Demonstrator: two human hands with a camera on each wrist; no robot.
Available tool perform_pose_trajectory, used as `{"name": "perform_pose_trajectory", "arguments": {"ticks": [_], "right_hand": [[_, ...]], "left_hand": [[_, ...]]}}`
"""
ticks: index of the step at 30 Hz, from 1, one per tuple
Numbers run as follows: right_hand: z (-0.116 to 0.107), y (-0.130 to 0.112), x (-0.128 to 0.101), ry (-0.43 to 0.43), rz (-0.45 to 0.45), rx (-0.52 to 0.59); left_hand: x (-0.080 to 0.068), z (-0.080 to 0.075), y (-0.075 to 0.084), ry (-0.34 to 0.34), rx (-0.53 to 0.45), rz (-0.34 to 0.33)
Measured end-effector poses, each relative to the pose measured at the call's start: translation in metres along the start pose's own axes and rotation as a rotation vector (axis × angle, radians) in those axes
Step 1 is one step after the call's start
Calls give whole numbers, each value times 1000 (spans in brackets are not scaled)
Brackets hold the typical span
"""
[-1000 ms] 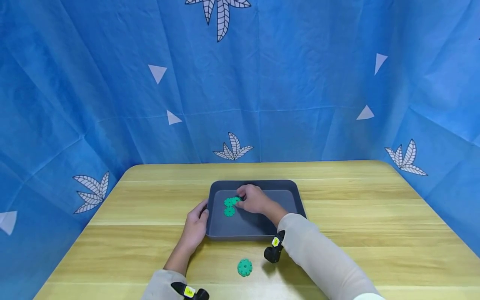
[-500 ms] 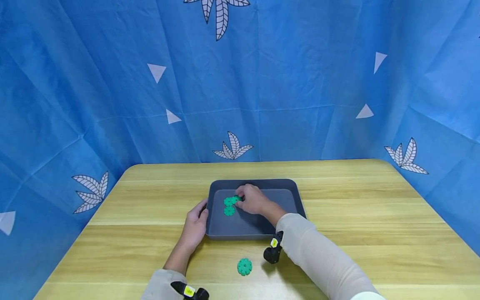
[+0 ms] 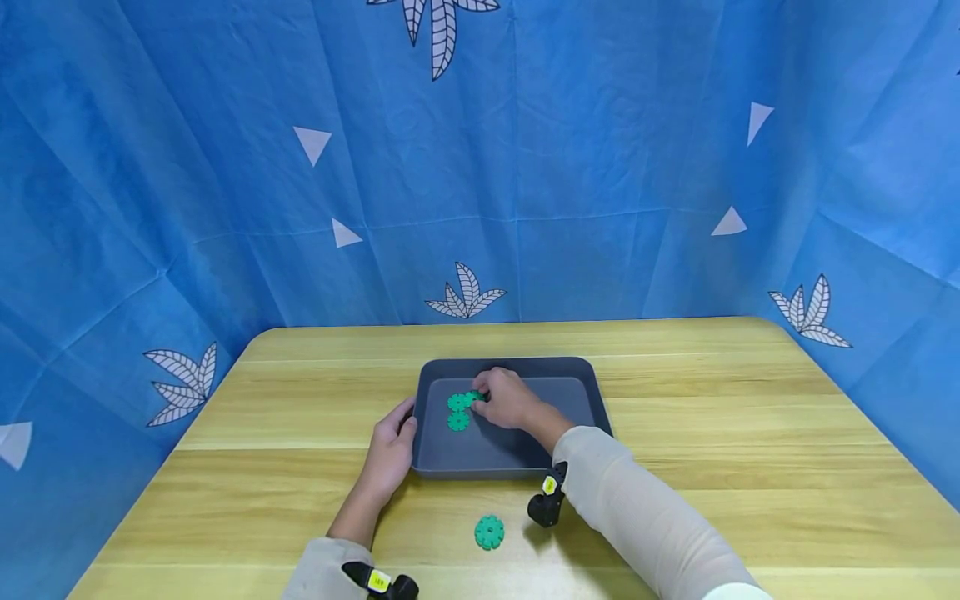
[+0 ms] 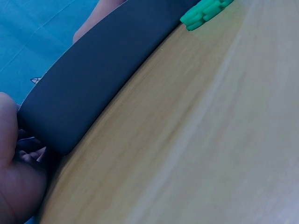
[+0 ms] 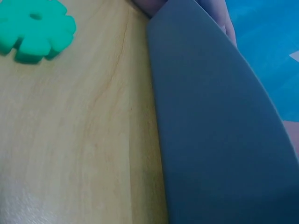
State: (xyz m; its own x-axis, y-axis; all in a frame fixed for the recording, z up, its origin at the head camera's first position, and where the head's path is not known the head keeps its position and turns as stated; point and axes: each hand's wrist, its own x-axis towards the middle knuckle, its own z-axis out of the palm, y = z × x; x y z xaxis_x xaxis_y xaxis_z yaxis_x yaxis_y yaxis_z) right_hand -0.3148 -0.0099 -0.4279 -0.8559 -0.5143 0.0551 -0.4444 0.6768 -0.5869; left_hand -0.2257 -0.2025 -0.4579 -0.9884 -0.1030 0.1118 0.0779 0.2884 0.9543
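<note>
1. A dark grey tray [image 3: 592, 392] sits near the middle of the wooden table [image 3: 750, 433], its long sides running along the table's near and far edges.
2. Inside the tray, toward its far left corner, lie green notched discs [image 3: 458, 403]: two show in full, touching each other, and a third peeks out at the fingertips of the right hand [image 3: 510, 398].
3. The right hand reaches into the tray from the near right, fingers curled down and pinching that third disc just beside the other two.
4. The left hand [image 3: 390, 454] rests on the table against the tray's left edge, thumb on the rim and fingers curled round the wall near the near left corner, so it holds the tray.
5. The rest of the tray floor, toward its right edge, carries nothing but the right forearm's shadow.
6. One more green disc [image 3: 489, 532] lies flat on the table, outside the tray, near the table's near edge and between the two sleeves [image 3: 645, 525].
7. A blue printed cloth [image 3: 525, 167] hangs behind the table's far edge.
</note>
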Motion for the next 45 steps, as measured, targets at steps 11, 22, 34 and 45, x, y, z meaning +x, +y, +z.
{"name": "perform_pose_trajectory", "arguments": {"ticks": [11, 22, 34, 45], "right_hand": [[-1, 1, -1, 14, 1, -20], [-13, -2, -10, 7, -17, -39], [-27, -8, -37, 17, -110, -19], [-34, -13, -65, 34, -173, -38]], "left_hand": [[-3, -2, 6, -20, -12, -1], [-1, -1, 2, -7, 1, -6], [-1, -1, 4, -13, -3, -17], [-2, 0, 4, -15, 3, -18]]}}
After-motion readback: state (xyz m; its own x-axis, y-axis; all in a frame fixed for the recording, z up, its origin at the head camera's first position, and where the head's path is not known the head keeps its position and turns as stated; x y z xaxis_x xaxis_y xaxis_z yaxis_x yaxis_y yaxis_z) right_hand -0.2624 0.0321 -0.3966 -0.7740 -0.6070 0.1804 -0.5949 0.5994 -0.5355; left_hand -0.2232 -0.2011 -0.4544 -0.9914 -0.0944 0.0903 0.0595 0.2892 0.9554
